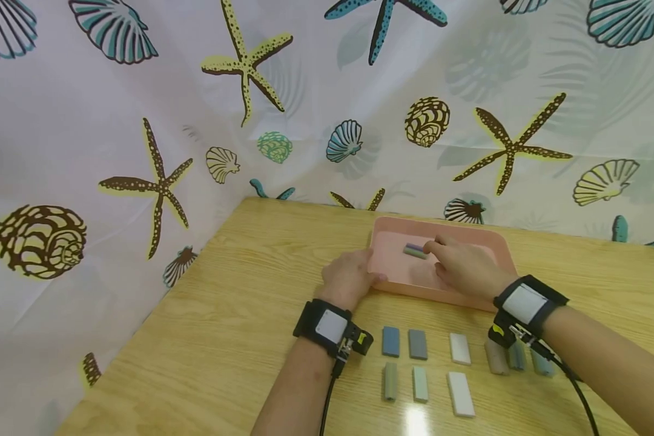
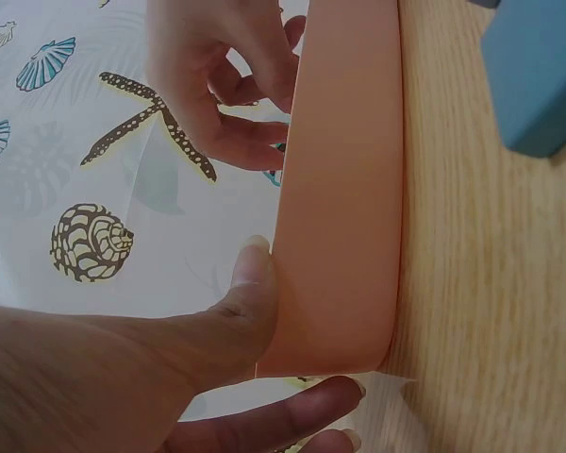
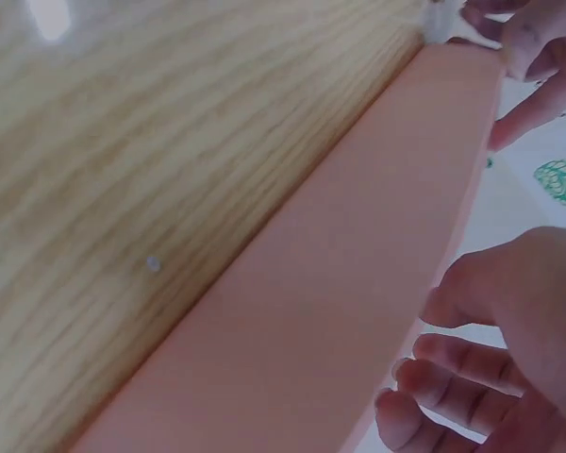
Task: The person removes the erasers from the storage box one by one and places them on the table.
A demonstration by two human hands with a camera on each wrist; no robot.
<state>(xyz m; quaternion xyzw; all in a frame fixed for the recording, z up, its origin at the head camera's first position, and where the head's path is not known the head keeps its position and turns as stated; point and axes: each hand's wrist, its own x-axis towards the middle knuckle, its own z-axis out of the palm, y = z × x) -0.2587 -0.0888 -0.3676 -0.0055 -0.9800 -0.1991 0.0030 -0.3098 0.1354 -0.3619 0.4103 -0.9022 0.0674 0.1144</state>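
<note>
A pink tray [image 1: 441, 293] lies on the wooden table. Inside it, toward the left, two thin bars lie side by side: a green bar [image 1: 415, 252] and a purple bar [image 1: 415, 246]. My left hand [image 1: 346, 275] grips the tray's front left corner, its thumb [image 2: 252, 274] at the rim and its fingers outside the wall. Over the tray is my right hand [image 1: 465, 264], its index fingertip beside the bars' right end. In the right wrist view, the right hand's loosely bent fingers [image 3: 453, 373] and thumb stand apart, with nothing seen between them.
In front of the tray lie several small bars, among them a blue bar [image 1: 390, 341], a grey bar [image 1: 417, 344], an olive bar [image 1: 390, 382] and a white bar [image 1: 461, 393]. A tan bar [image 1: 496, 358] lies near the right wrist strap. A patterned cloth [image 1: 305, 91] hangs behind.
</note>
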